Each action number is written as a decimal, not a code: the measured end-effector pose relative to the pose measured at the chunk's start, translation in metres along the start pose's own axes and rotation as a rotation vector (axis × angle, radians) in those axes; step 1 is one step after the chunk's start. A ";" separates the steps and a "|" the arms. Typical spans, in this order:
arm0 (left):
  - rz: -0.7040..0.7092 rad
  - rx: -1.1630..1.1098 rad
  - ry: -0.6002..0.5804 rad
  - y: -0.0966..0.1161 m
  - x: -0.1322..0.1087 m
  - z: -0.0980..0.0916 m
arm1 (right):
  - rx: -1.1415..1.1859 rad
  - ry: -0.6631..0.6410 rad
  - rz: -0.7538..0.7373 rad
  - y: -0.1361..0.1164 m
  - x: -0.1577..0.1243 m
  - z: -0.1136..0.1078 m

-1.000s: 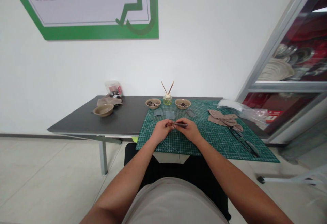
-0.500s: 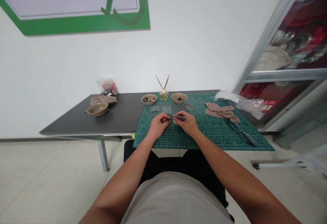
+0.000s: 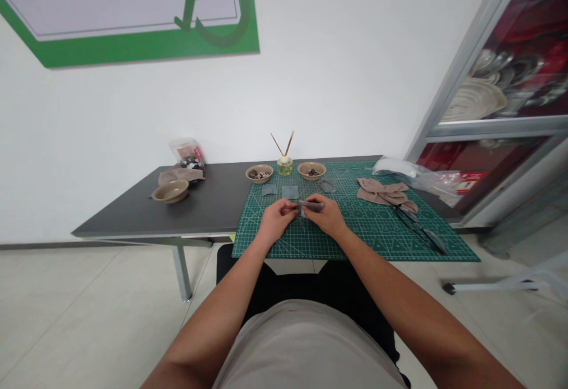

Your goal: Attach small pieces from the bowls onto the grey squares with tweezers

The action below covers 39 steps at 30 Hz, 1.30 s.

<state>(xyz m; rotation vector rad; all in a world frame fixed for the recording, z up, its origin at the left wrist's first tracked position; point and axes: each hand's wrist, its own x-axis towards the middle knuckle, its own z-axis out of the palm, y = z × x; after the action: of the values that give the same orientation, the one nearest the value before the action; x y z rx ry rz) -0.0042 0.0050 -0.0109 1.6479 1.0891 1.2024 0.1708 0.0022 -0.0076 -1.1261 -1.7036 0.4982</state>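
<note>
Over the green cutting mat (image 3: 310,241), my hands are close together with fingers bent inward. My right hand (image 3: 327,214) is closed on a slim grey flat piece (image 3: 314,205) pointing left; its exact kind is unclear. My left hand (image 3: 277,218) pinches something small and dark at its fingertips, too small to name. A pale grey scrap shows between the hands, partly covered. Just beyond lie a grey square (image 3: 290,192), a second grey square (image 3: 268,189) and a crumpled grey piece (image 3: 327,186).
At the back stand a bowl of dark and pale bits (image 3: 260,173), a glass bottle with sticks (image 3: 285,167) and another bowl (image 3: 312,170). Tan cloth (image 3: 380,192) and black-framed glasses (image 3: 419,229) lie right. A bowl (image 3: 171,192) stands left on the dark table (image 3: 213,211).
My left hand has moved slightly right, bringing its fingertips nearer the grey piece in my right hand. My right hand stays almost in place, and the view has shifted a little.
</note>
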 end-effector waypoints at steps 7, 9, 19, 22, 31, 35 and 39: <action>-0.038 -0.001 -0.026 0.005 0.000 -0.002 | 0.046 -0.072 -0.023 0.002 0.000 0.002; -0.037 0.016 -0.014 0.005 0.000 -0.003 | 0.037 -0.082 -0.056 0.003 0.001 0.002; -0.032 -0.051 0.020 -0.002 0.003 -0.004 | 0.015 -0.088 -0.108 -0.001 0.002 0.002; -0.008 -0.062 0.020 -0.001 0.003 -0.005 | 0.019 -0.116 -0.106 -0.003 0.002 0.001; -0.027 -0.014 -0.007 0.004 0.003 -0.005 | 0.031 -0.171 -0.062 0.003 0.004 -0.001; -0.041 0.017 0.004 0.004 0.003 -0.004 | 0.050 -0.172 -0.020 0.003 0.004 -0.002; -0.043 0.007 0.000 0.002 0.003 -0.005 | 0.049 -0.178 -0.035 -0.001 0.005 -0.003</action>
<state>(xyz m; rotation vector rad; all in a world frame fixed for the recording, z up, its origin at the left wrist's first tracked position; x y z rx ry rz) -0.0079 0.0076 -0.0071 1.6218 1.1239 1.1726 0.1726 0.0053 -0.0036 -1.0403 -1.8506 0.6310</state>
